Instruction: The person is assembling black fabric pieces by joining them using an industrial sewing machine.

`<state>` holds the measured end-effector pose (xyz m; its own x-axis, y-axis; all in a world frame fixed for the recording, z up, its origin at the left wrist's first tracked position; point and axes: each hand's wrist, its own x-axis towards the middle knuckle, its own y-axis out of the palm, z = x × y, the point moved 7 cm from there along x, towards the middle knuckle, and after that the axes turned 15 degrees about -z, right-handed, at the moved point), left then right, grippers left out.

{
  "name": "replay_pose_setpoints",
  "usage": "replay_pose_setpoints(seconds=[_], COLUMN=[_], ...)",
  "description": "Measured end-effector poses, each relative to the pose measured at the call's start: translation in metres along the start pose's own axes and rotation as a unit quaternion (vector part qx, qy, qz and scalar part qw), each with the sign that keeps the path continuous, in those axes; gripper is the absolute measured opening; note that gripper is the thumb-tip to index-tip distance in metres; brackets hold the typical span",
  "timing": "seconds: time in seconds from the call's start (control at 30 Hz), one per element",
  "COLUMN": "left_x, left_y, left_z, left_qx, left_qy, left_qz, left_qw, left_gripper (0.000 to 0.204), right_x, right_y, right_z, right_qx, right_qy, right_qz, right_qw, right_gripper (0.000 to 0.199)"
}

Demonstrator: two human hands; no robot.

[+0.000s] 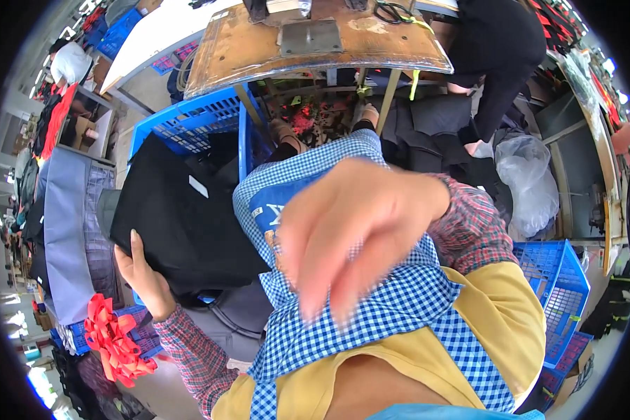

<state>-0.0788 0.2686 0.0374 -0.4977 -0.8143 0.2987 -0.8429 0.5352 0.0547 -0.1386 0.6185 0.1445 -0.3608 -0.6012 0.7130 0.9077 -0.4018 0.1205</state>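
A folded black cloth piece [182, 217] with a small white label lies to my left, on the rim of a blue plastic crate [189, 115]. At its lower left edge, my left hand [143, 276] grips the cloth, with part of the fingers out of sight. My right hand [360, 217] hangs in front of my lap, close and blurred. Its fingers bend downward with gaps between the tips, and nothing shows in them. Behind it is my blue-and-white checked apron [357, 301].
Ahead stands a wooden work table [245, 52] with a metal plate. A bundle of red ribbons [115, 339] hangs at lower left. To the right are a clear plastic bag [525, 182], dark cloth piles [427, 140], another blue crate [556, 301] and a person in black [500, 56].
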Motion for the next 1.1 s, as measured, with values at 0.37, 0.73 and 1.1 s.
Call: replay_pose_setpoints(seconds=[0.37, 0.73, 1.1], left_x=[-0.035, -0.117, -0.134], left_y=[0.012, 0.077, 0.115], left_z=[-0.011, -0.083, -0.077], left_qx=[0.006, 0.1, 0.132], left_qy=[-0.022, 0.128, 0.209], left_qz=[0.029, 0.263, 0.359], left_qw=[0.999, 0.951, 0.9], left_gripper=[0.028, 0.026, 0.029], right_x=[0.049, 0.067, 0.064], right_y=[0.052, 0.0, 0.044], right_z=[0.028, 0.021, 0.126], right_qx=[-0.027, -0.312, -0.394], right_qy=[-0.159, -0.246, -0.422], right_qz=[0.009, -0.149, -0.054], right_qw=[0.987, 0.906, 0.815], right_gripper=[0.033, 0.018, 0.032])
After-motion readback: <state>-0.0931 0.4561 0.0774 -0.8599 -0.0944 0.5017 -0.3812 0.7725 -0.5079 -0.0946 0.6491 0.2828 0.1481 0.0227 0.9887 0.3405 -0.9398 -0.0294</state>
